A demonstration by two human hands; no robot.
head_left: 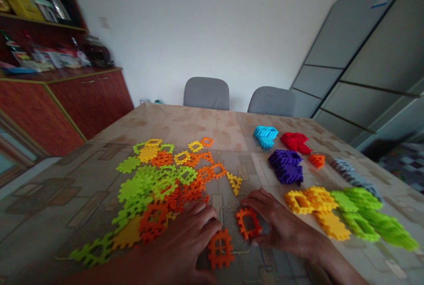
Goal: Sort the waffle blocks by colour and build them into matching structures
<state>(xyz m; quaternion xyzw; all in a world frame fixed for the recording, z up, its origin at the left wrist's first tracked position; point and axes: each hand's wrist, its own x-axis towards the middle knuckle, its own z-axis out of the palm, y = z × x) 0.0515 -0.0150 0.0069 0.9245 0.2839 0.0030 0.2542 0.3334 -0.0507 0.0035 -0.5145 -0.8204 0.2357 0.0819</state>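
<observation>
We listed one bench (185, 121), under a patterned cloth, bearing notched plastic pieces.

Item: one orange arched piece (248, 223), at the near middle of the bench. We found the right hand (276, 221) on it, grip clamped with fingers at the top edge and thumb near the lower right corner.

Item: one orange window piece (221, 248), just left of the arched piece. We noted the left hand (194, 227) beside its left edge; whether that grip was apart or clamped, we could not tell.

Item: one loose heap (145, 183), lime, orange and yellow, left of the hands. We placed a yellow triangle (235, 183) beyond them.

Item, at right: we counted a light-blue stack (265, 134), a red stack (295, 142), a purple stack (286, 168), a grey stack (357, 179), yellow stacks (331, 225) and green stacks (359, 227).
</observation>
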